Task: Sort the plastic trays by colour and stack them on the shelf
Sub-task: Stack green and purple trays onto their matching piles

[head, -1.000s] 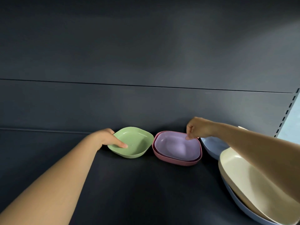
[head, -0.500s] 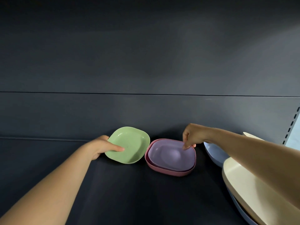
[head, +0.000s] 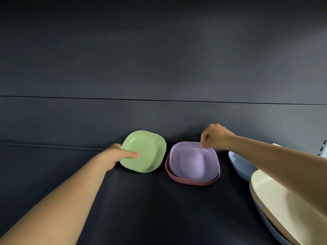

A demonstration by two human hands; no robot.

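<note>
Head view: the left hand [head: 115,157] grips one green tray [head: 144,152], tilted and empty, by its left rim near the back of the shelf [head: 141,209]. Just right, one purple tray [head: 193,161] nests, tilted, in one dark pink tray [head: 185,180]; the right hand [head: 215,137] pinches its back rim. At the right edge: one blue tray [head: 240,165], then a cream tray [head: 276,206] stacked on further trays.

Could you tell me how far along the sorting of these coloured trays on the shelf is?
Nothing looks sorted yet. The left hand holds the green tray tilted off the shelf, and the right hand pinches the far rim of the lilac tray, which sits nested in the dark pink tray. Left: separate those two, and the cream tray stacked on blue at the right, beside another blue tray.
</note>
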